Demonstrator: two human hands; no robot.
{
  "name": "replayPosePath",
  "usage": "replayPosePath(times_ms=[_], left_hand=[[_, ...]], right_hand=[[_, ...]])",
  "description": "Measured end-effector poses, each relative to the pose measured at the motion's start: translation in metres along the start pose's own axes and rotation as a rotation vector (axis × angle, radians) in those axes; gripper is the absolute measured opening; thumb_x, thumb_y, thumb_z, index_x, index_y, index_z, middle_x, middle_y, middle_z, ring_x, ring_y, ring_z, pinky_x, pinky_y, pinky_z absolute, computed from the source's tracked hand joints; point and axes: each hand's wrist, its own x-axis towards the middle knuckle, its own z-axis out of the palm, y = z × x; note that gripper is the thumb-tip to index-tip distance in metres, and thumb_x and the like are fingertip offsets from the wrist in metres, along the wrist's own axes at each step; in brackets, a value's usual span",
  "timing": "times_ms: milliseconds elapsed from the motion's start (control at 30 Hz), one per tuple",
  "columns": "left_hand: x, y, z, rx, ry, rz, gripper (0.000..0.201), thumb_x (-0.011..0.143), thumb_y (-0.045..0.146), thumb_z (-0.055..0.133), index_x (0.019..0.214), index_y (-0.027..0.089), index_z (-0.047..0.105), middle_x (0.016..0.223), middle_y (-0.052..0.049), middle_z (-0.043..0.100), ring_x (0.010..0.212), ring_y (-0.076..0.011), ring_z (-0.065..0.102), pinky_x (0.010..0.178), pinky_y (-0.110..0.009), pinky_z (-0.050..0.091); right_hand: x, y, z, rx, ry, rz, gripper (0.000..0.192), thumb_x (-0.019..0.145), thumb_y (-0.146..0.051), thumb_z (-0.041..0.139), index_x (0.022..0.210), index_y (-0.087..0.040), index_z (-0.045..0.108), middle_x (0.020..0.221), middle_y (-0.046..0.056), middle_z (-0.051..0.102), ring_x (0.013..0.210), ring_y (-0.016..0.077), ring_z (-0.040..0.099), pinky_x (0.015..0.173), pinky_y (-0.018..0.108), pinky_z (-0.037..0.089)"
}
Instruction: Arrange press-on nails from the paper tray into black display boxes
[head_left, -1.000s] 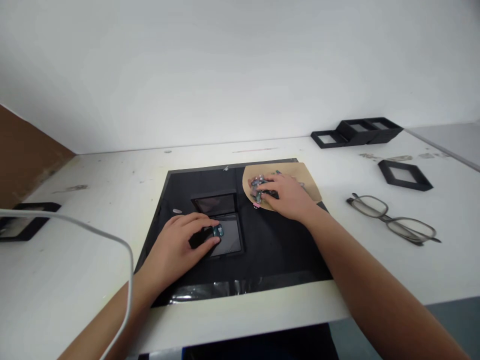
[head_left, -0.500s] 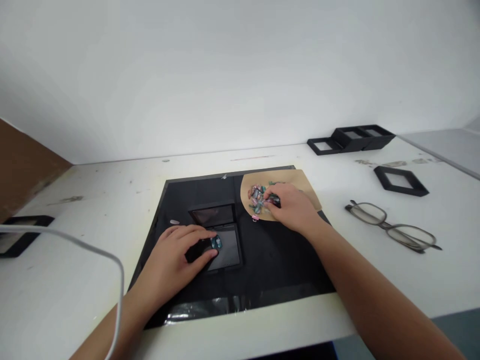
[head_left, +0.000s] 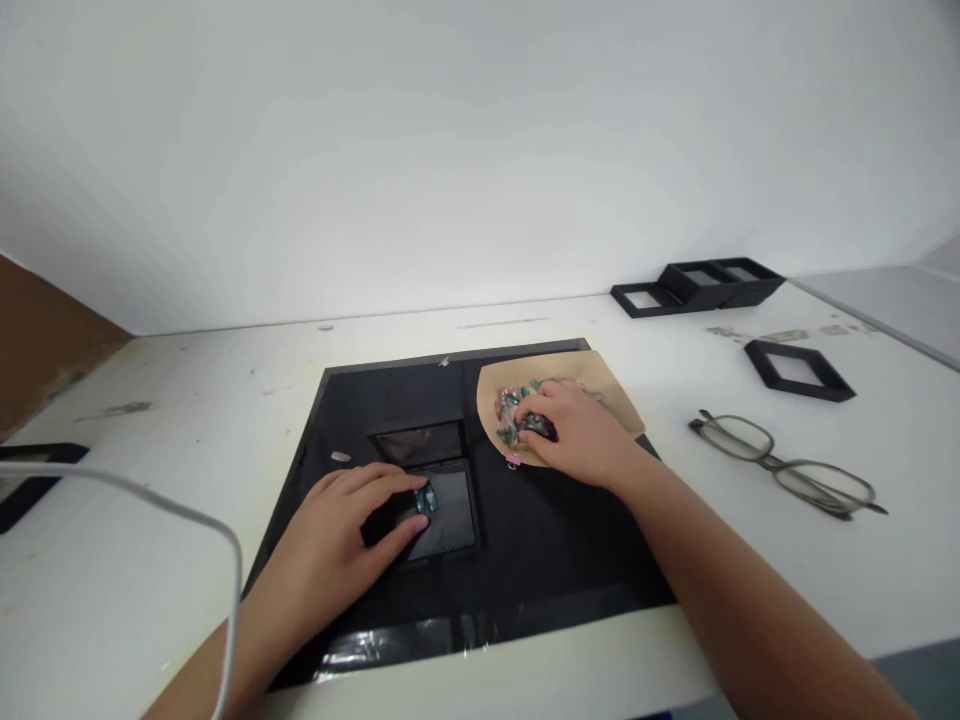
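Note:
My left hand (head_left: 345,525) rests on a dark mat (head_left: 555,540). Its thumb and forefinger close on either side of teal press-on nails (head_left: 427,498), which lie on the clear film of a hinged black frame (head_left: 457,545) that is folded open. Over a tan, round-ended sheet (head_left: 600,375), my right hand (head_left: 581,430) has its fingers curled into a pile of shiny pink and green press-on nails (head_left: 506,410). Something dark shows between its thumb and fingers, too covered to make out. A pink clip-like piece (head_left: 513,461) sits at the sheet's near edge.
One pale nail (head_left: 340,456) lies left of the hinged frame. Eyeglasses (head_left: 787,465) and a black frame (head_left: 799,370) are on the right, with stacked black frames (head_left: 705,285) behind. A white cable (head_left: 187,510) crosses the left; another frame (head_left: 37,480) lies beyond it.
The view has shifted slightly, so the table sits a little lower in it. My right hand's fingers have moved a bit within the pile. My left hand keeps its place at the teal nails.

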Motion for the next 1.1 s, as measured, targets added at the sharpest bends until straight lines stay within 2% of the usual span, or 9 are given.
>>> replayPosePath(times_ms=[200,367,533,867,1033,1100], left_hand=[[-0.001,0.000,0.000,0.020,0.012,0.009,0.034,0.095,0.057,0.060,0.120,0.037,0.069,0.123,0.001,0.072,0.112,-0.0258,0.069,0.100,-0.047,0.052],[-0.001,0.001,-0.001,0.023,0.022,0.024,0.034,0.095,0.056,0.059,0.119,0.036,0.070,0.122,-0.001,0.073,0.110,-0.0262,0.070,0.098,-0.046,0.053],[0.000,0.002,-0.002,0.004,0.014,0.017,0.035,0.095,0.058,0.059,0.121,0.037,0.069,0.122,0.000,0.073,0.112,-0.0265,0.070,0.100,-0.048,0.053],[0.000,0.000,-0.002,0.007,0.011,0.017,0.036,0.094,0.058,0.060,0.122,0.038,0.069,0.124,0.000,0.072,0.112,-0.0268,0.069,0.099,-0.047,0.054],[-0.001,0.001,-0.002,-0.021,0.029,-0.049,0.036,0.095,0.060,0.057,0.121,0.036,0.069,0.121,0.001,0.072,0.109,-0.0247,0.069,0.095,-0.043,0.056],[-0.001,0.002,-0.003,-0.027,0.026,-0.075,0.038,0.095,0.061,0.057,0.121,0.036,0.069,0.122,0.001,0.072,0.110,-0.0245,0.069,0.095,-0.042,0.056]], right_hand=[[-0.004,-0.001,-0.003,-0.021,-0.025,0.035,0.025,0.090,-0.030,0.063,0.113,-0.026,0.071,0.108,0.010,0.063,0.103,0.0296,0.058,0.092,0.045,0.045],[-0.004,-0.002,-0.004,-0.024,-0.021,0.021,0.013,0.090,-0.022,0.060,0.094,-0.024,0.072,0.104,0.008,0.065,0.103,0.0279,0.060,0.093,0.044,0.044],[-0.003,-0.003,-0.006,0.011,0.014,-0.002,0.014,0.094,-0.024,0.061,0.094,-0.025,0.075,0.102,0.006,0.068,0.105,0.0259,0.060,0.095,0.042,0.045],[-0.004,-0.001,-0.015,0.096,0.238,-0.104,0.018,0.095,-0.026,0.061,0.092,-0.023,0.078,0.088,0.003,0.069,0.084,0.0197,0.061,0.077,0.035,0.047],[-0.003,-0.001,-0.014,0.044,0.439,-0.240,0.018,0.094,-0.028,0.064,0.094,-0.025,0.081,0.102,0.007,0.073,0.107,0.0279,0.059,0.092,0.044,0.047],[-0.003,-0.001,-0.013,0.039,0.474,-0.251,0.019,0.095,-0.029,0.063,0.095,-0.025,0.082,0.107,0.008,0.073,0.113,0.0302,0.058,0.095,0.046,0.047]])
